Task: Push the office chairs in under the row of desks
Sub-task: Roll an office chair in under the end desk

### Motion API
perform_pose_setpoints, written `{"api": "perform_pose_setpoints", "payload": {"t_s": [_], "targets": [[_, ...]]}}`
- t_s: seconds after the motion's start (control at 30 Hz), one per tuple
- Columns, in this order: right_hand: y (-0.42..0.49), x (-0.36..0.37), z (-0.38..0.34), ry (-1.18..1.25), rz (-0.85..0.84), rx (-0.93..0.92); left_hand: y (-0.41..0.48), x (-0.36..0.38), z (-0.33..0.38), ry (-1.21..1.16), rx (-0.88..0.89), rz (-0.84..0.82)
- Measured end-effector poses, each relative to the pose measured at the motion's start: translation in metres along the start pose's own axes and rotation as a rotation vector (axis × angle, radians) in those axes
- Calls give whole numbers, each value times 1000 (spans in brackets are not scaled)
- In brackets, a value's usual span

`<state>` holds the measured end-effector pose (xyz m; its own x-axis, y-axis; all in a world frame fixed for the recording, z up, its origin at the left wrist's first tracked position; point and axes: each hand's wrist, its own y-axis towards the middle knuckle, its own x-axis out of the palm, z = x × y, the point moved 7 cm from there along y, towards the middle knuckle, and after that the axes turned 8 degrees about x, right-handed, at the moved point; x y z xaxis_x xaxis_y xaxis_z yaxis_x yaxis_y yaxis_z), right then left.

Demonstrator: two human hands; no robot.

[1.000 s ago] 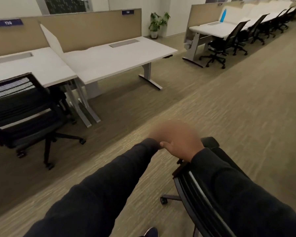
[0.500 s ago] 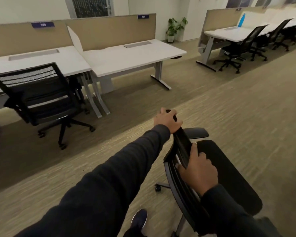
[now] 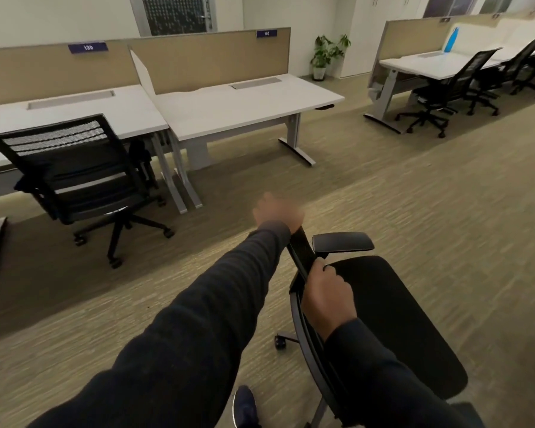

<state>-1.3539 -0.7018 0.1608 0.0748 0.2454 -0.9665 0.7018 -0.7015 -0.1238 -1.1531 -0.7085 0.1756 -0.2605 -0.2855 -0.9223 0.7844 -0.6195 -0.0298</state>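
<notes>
A black office chair stands on the carpet in front of me, its seat pointing right. My left hand grips the top edge of its backrest. My right hand is closed on the same backrest lower down, nearer me. Ahead to the left runs a row of white desks with tan divider panels. The right desk of that row has no chair at it. A second black mesh chair stands at the left desk, partly pushed in.
Another row of desks with several black chairs lines the far right. A potted plant stands by the back wall. A blue bottle sits on the far desk. My dark shoe shows below.
The view has closed in on the desks. My right hand moved from beside the left hand at the top to a lower grip on the backrest. The chair has turned slightly.
</notes>
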Motion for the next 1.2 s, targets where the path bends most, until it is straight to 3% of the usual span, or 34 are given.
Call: {"api": "perform_pose_setpoints", "payload": {"t_s": [0.7,1.2], "targets": [[245,-39,-37,26,61,-263,227,-22,-40,-115,-123,109],[478,-82,1,11,70,-492,401,-20,-26,114,-90,140]]}}
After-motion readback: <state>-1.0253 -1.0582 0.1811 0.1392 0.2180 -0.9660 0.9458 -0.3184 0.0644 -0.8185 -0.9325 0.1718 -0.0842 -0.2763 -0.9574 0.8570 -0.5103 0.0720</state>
